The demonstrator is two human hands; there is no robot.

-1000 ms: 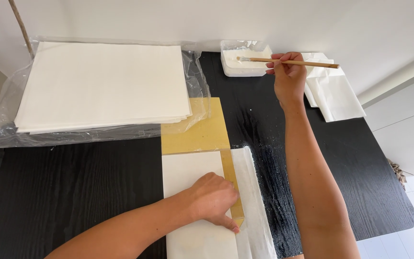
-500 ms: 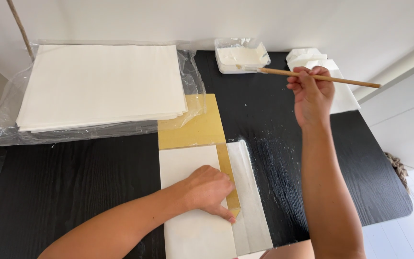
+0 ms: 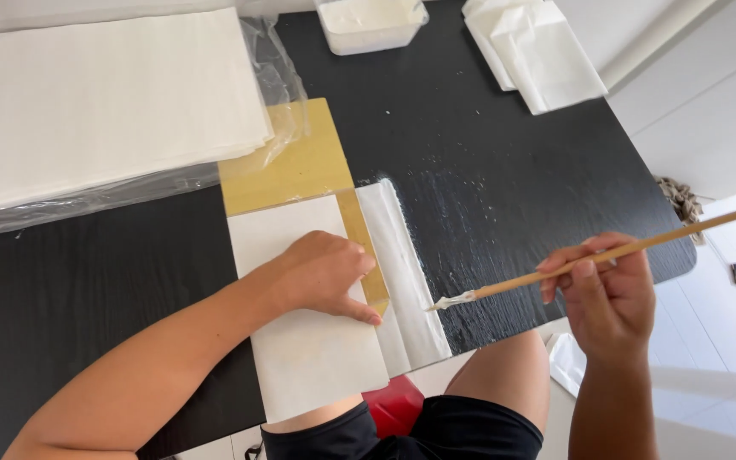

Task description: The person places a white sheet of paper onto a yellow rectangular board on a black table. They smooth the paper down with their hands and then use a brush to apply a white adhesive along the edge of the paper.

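Wooden brush [image 3: 606,255], thin and long, sits in the grip of the right hand [image 3: 602,298], fingers pinched round its middle; its white, paste-laden tip hangs just beside the narrow white strip [image 3: 402,281] near the front edge of the black surface [image 3: 513,153]. Left hand [image 3: 321,274] presses flat on the white sheet [image 3: 300,341], holding nothing, fingertips at the edge of the yellow board [image 3: 287,166], apparently pinning the layers. Right of the strip lies smeared, open room. Farther back stand a white tub [image 3: 368,24], folded papers [image 3: 538,51] and a paper stack in plastic [image 3: 87,102]
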